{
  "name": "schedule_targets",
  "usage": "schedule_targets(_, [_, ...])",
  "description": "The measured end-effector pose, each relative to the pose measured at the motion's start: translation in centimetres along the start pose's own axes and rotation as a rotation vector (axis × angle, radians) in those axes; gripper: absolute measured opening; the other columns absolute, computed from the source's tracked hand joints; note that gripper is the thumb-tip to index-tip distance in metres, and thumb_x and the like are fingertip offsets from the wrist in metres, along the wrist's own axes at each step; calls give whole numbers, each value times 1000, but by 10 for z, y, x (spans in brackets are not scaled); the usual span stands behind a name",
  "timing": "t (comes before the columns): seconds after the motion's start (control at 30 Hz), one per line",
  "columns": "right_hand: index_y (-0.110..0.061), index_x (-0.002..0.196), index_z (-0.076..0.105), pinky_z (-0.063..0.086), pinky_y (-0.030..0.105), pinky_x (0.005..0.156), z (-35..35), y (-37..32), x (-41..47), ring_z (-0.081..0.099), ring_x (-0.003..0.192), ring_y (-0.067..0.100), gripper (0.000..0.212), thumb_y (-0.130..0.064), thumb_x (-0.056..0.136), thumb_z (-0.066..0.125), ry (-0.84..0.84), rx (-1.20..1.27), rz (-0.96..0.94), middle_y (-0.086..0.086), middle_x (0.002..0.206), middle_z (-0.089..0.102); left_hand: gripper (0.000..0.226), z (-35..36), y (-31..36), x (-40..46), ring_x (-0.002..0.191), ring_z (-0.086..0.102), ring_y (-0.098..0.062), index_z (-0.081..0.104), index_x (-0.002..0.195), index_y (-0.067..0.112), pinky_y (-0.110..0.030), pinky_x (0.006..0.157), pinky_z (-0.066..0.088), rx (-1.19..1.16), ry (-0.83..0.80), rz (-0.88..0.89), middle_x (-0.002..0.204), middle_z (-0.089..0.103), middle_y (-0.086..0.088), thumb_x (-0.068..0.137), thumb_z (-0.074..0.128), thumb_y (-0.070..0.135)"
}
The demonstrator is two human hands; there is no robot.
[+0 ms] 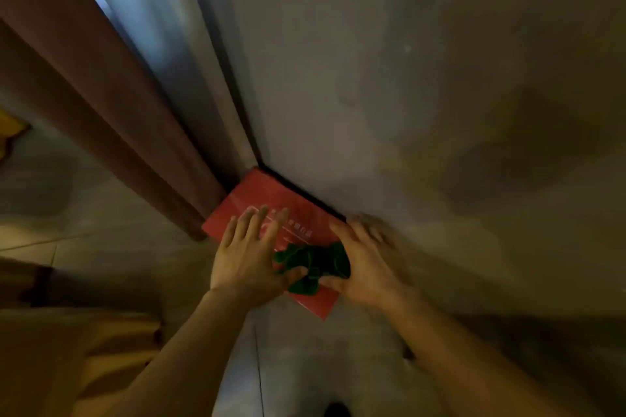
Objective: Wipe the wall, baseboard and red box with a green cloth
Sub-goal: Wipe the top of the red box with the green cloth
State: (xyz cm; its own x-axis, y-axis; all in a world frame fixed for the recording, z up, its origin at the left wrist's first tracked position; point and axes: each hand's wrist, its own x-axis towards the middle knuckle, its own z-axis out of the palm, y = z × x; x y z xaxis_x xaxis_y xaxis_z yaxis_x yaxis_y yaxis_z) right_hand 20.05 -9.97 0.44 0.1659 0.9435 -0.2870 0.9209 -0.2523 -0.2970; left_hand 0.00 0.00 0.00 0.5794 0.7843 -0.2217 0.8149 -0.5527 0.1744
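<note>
A flat red box [257, 195] with pale printing lies on the floor against the grey wall [406, 78], over the dark baseboard [305, 195]. A crumpled green cloth [310, 264] sits on the box's near half. My left hand [247, 254] lies flat on the box, fingers spread, thumb touching the cloth. My right hand [366, 264] rests on the cloth's right side, its thumb pinching the cloth and its fingers reaching toward the baseboard. The image is blurred.
A brown curtain [101, 105] hangs at the left, ending beside the box. A metal window frame [203, 78] meets the wall in the corner. Pale floor tiles [101, 230] spread left and below. A tan object [84, 349] sits at lower left.
</note>
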Motion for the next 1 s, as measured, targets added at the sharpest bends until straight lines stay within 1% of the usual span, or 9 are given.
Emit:
schedule_targets(0.13, [-31,152,21,37,46,108,47,14,18,34,136,29,106,-69,66,72,-58,-36,-10,3,154,32,113,53,-3,10,152,13,-30,1,157,40,-48,125,7,22,-45,21,165,18,-3,68,49,90])
schedule_targets(0.23, [-32,153,17,37,50,108,77,19,26,29,140,28,108,-62,68,76,-69,-38,-31,3,157,28,118,86,-3,16,153,12,-27,-1,156,40,-48,125,7,9,-78,52,166,16,0,65,52,91])
schedule_targets(0.3, [-33,154,16,37,48,108,86,19,29,26,141,27,104,-55,72,77,-71,-42,-48,1,157,27,121,97,-1,19,153,10,-25,-5,156,39,-46,125,7,1,-110,73,167,12,1,65,56,89])
schedule_targets(0.37, [-33,152,21,40,44,104,93,19,31,31,136,26,94,-45,77,77,-55,-77,-63,1,152,33,121,107,3,20,151,17,-24,-5,157,38,-44,125,14,-21,-140,70,166,15,3,68,66,81])
schedule_targets(0.47, [-29,144,38,44,38,93,97,17,31,41,124,26,66,-28,87,70,-12,-97,-91,3,138,44,108,110,8,19,141,36,-25,11,155,36,-42,114,33,-37,-118,45,158,30,4,74,76,64])
schedule_targets(0.53, [-24,136,49,46,35,87,95,15,31,45,119,26,47,-19,91,63,-5,-72,-98,4,130,48,93,108,10,20,132,46,-25,22,150,36,-42,102,45,-44,-109,35,149,41,4,77,78,53])
schedule_targets(0.63, [-22,131,53,48,36,82,88,11,27,47,116,27,41,-15,91,61,-13,-42,-86,5,125,51,75,99,10,17,121,56,-25,32,143,35,-41,88,53,-35,-104,39,138,51,4,82,76,42])
schedule_targets(0.87, [-24,127,54,48,36,78,47,-5,10,49,111,26,43,-12,87,64,35,-22,-69,3,119,51,69,45,7,4,113,61,-26,37,138,35,-42,86,54,-37,-71,68,129,57,3,82,74,47])
schedule_targets(1.0, [-24,127,54,51,40,82,4,-25,-5,48,113,27,44,-10,86,62,85,-20,-49,4,120,51,65,-2,13,-10,107,62,-27,40,137,35,-41,83,51,-29,-23,88,122,58,2,82,72,46])
